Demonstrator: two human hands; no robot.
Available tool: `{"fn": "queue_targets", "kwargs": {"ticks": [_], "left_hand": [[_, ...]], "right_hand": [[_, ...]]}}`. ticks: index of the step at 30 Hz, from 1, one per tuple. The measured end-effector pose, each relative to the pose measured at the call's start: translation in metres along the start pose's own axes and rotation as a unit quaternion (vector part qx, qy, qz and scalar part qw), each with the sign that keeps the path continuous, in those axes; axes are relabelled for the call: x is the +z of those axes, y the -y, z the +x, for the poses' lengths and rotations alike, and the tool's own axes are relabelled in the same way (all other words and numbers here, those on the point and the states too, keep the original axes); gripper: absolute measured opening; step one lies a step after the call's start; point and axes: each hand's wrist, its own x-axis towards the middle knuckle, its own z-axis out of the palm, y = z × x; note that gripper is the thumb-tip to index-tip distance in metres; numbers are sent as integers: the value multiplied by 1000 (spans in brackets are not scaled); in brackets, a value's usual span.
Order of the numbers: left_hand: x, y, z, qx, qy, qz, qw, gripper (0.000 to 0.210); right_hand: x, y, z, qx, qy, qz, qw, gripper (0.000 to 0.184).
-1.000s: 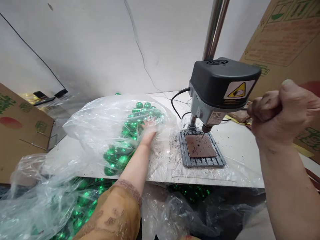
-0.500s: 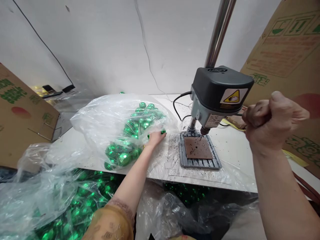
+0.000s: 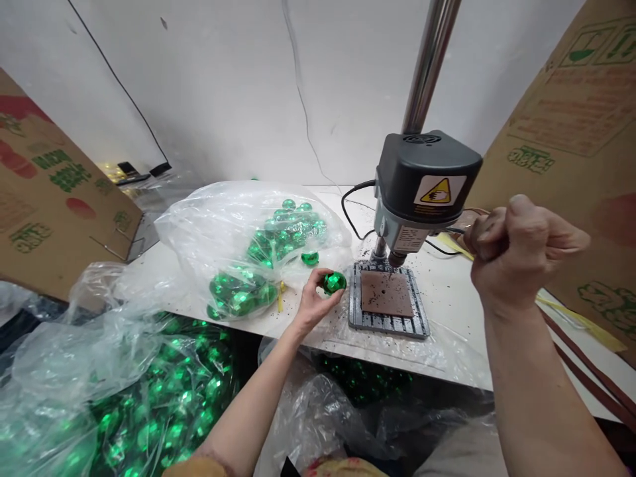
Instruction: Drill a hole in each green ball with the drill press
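My left hand (image 3: 315, 301) pinches a shiny green faceted ball (image 3: 334, 283) between thumb and fingers, just left of the small drill press (image 3: 427, 175). My right hand (image 3: 527, 248) is closed in a fist at the right side of the drill press, around its feed handle, which the fingers mostly hide. Below the chuck (image 3: 396, 259) lies a brown square board (image 3: 375, 305) with a small dark hole, on the grey slotted base (image 3: 354, 311). Another green ball (image 3: 310, 258) rests beside a clear plastic bag (image 3: 199, 212) that holds several more.
Dark shavings lie scattered on the base and the white table (image 3: 460, 318). Cardboard boxes stand at the left (image 3: 64, 199) and right (image 3: 561, 172). Under the table's front edge, a large plastic bag (image 3: 44, 371) contains many green balls. A black cord (image 3: 348, 205) runs behind the drill press.
My left hand has come away from the bag toward the drill base, lifting a green ball clear. My right hand stays closed beside the machine. The view has shifted slightly.
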Motion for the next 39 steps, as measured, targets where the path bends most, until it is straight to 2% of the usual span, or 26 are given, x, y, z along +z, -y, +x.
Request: {"fn": "queue_targets", "kwargs": {"ticks": [3,6,9,11,15,19,22,31,39], "left_hand": [[14,-19,-18,-82,-6,-174,981,45],[30,-34,-24,-176,26,-320,931,46],[42,-38,-18,-232,40,-386,892,47],[47,-36,-10,-243,24,-392,887,49],[53,-26,4,-224,5,-345,912,52],[63,-16,12,-160,16,-248,955,58],[72,-8,17,-124,32,-199,972,58],[86,5,24,-84,65,-96,990,57],[90,5,28,-69,101,-85,989,57]], "right_hand": [[-4,-3,-1,-9,6,0,1000,40],[-7,-5,-1,-16,15,-6,1000,41],[-8,-7,-2,-24,19,-13,999,43],[-8,-8,-2,-31,15,-16,999,45],[-8,-8,-5,-33,6,-23,999,45],[-8,-8,-6,-36,1,-34,999,45],[-8,-8,-6,-40,2,-41,998,47],[-6,-7,-7,-51,-3,-42,998,45],[-3,-8,-8,-71,-5,-47,996,44]]}}
